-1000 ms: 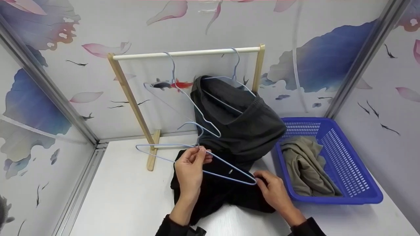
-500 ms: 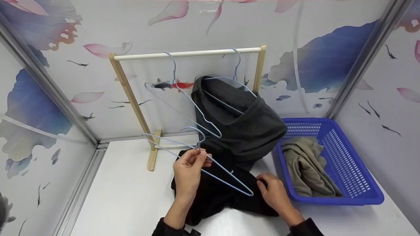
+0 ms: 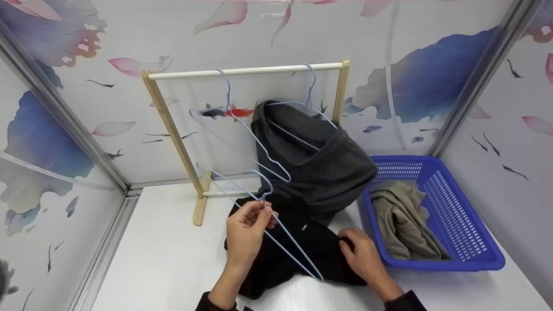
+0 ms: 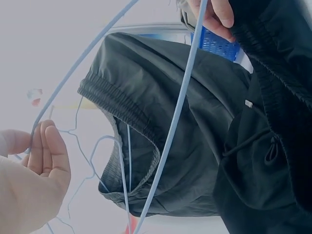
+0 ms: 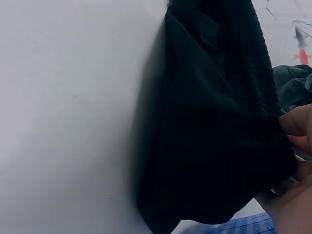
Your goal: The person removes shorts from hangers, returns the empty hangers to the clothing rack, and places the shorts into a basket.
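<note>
My left hand [image 3: 247, 231] pinches a pale blue clothes hanger [image 3: 271, 186] just below its hook, between thumb and fingers. The hanger is tilted in the head view, one end toward the rack and the other low over black elastic-waist pants [image 3: 330, 250]. Those pants lie bunched on the table, with a drawstring showing in the left wrist view. At their right side my right hand [image 3: 363, 255] pinches the waistband edge, which the right wrist view shows lifted. Dark grey pants [image 3: 332, 160] hang behind on another hanger, waist gaping.
A wooden rack with a white rail [image 3: 268, 70] stands at the back, carrying a bare blue hanger [image 3: 229, 88] on its left half. To the right sits a blue plastic basket [image 3: 459, 211] with a folded olive garment [image 3: 402, 224] inside. Patterned walls enclose the white table [image 3: 164, 259].
The hanger in my left hand has tilted: its right end dropped toward me and its left end rose toward the rack. My right hand shifted slightly right and down along with the black fabric.
</note>
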`<state>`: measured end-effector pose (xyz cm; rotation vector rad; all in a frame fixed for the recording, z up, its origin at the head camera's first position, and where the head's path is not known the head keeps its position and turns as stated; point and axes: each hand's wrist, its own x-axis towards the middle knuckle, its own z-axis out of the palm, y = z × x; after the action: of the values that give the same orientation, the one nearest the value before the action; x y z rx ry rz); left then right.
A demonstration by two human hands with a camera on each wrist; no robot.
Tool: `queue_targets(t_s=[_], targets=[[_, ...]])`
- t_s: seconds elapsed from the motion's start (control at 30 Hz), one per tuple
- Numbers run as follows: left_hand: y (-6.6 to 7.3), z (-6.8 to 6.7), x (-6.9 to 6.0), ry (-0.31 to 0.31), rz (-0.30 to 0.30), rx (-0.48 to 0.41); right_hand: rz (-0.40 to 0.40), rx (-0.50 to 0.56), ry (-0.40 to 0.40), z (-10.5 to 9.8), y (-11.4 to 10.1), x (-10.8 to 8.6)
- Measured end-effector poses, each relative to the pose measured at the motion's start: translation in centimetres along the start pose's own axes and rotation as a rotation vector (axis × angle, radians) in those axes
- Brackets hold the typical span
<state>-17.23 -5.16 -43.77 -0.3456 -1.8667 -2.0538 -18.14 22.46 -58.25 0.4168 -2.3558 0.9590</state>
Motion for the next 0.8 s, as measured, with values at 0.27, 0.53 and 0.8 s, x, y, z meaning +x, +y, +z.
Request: queue_targets(t_s=[0.27,0.53,0.8], targets=[[0.5,-0.7,0.2,0.015,-0.038,0.067,0.002,0.014,-0.007,-0.3,0.2,-0.1],[1.1,-1.7,0.4,-0.012,-0.103,0.096,0.026,0.009,-0.032,-0.4,0.0,-0.1],[1.4,-2.4,0.8,-0.011,-0.108,0.131,0.115,0.001,-0.106,-0.7,-0.1,-0.5]])
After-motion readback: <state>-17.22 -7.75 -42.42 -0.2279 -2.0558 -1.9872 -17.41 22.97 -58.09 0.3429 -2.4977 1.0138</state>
